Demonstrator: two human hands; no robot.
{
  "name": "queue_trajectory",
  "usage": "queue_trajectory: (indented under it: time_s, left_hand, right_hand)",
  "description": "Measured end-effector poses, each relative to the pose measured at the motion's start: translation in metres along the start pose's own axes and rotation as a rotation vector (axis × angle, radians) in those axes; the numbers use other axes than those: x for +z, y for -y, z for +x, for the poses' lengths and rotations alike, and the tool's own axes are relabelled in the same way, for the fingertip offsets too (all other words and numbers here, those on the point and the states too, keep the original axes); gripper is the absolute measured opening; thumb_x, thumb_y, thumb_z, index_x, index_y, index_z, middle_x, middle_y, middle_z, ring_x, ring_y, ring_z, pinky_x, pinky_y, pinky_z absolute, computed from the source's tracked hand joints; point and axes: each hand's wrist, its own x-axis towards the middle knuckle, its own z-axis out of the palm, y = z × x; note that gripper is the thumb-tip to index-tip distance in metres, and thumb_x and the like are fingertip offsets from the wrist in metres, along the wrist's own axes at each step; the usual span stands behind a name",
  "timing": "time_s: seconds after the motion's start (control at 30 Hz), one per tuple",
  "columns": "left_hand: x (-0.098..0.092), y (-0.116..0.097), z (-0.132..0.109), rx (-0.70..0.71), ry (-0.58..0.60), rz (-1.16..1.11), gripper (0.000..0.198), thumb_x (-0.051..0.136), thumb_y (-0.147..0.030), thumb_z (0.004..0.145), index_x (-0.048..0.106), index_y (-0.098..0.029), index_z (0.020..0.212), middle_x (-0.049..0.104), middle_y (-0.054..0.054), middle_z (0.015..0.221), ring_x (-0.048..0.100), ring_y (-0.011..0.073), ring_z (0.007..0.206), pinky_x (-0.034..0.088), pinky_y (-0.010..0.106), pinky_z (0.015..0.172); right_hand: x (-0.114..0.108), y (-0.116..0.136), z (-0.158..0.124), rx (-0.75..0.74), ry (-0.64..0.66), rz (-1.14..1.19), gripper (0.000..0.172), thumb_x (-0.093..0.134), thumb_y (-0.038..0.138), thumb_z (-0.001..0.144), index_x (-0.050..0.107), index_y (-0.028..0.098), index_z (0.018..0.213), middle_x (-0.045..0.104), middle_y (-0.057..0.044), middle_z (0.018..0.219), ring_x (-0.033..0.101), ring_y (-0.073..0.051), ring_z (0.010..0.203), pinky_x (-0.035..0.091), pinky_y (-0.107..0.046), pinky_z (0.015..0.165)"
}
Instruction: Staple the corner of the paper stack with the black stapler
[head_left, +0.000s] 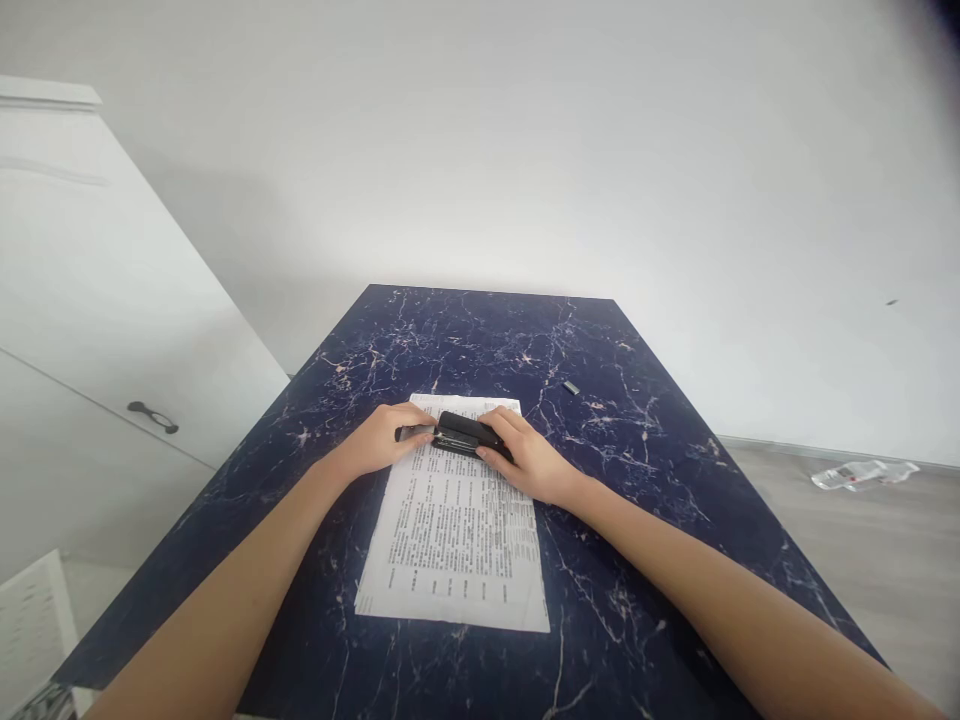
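Left hand (386,438) and right hand (529,460) both grip the stapler (466,434) at the paper's (454,540) top edge; best pressed straight down, sheets square on the tabletop (637,420).

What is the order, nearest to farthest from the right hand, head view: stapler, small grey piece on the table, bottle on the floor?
1. Stapler, gripped by the right hand, on the paper.
2. Small grey piece, on the table just beyond the hand.
3. Bottle, on the floor, far right.
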Motion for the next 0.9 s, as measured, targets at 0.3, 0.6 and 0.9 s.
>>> queue_trajectory:
  time_s: [0.3, 0.6, 0.9]
  left_hand:
    - [-0.0008, -0.0014, 0.0035, -0.033, 0.006, -0.061, 0.022, 0.063, -0.032, 0.094, 0.078, -0.026, 0.109, 0.077, 0.009, 0.110, 0.073, 0.0249, 0.098, 0.058, 0.043, 0.089]
    - [0.0004, 0.0039, 0.0030, -0.065, 0.007, -0.089, 0.024, 0.065, -0.032, 0.093, 0.078, -0.026, 0.112, 0.078, 0.008, 0.111, 0.073, 0.0255, 0.099, 0.057, 0.044, 0.091]
    - [-0.0056, 0.0017, 0.0027, -0.056, 0.090, -0.012, 0.027, 0.062, -0.033, 0.096, 0.077, -0.029, 0.118, 0.077, 0.006, 0.115, 0.071, 0.0244, 0.104, 0.055, 0.041, 0.092]
  right_hand:
    - [-0.0005, 0.0010, 0.0002, 0.001, 0.011, -0.006, 0.026, 0.051, 0.028, 0.102, 0.052, 0.021, 0.126, 0.061, -0.011, 0.111, 0.059, -0.026, 0.099, 0.054, -0.044, 0.086]
    - [0.0014, -0.0021, -0.0007, 0.002, 0.016, -0.008, 0.027, 0.051, 0.027, 0.101, 0.050, 0.021, 0.128, 0.060, -0.011, 0.112, 0.058, -0.026, 0.100, 0.053, -0.044, 0.088]
    - [-0.0001, -0.0014, -0.0004, 0.011, 0.043, -0.001, 0.027, 0.051, 0.028, 0.102, 0.049, 0.021, 0.128, 0.059, -0.012, 0.113, 0.058, -0.027, 0.100, 0.053, -0.044, 0.087]
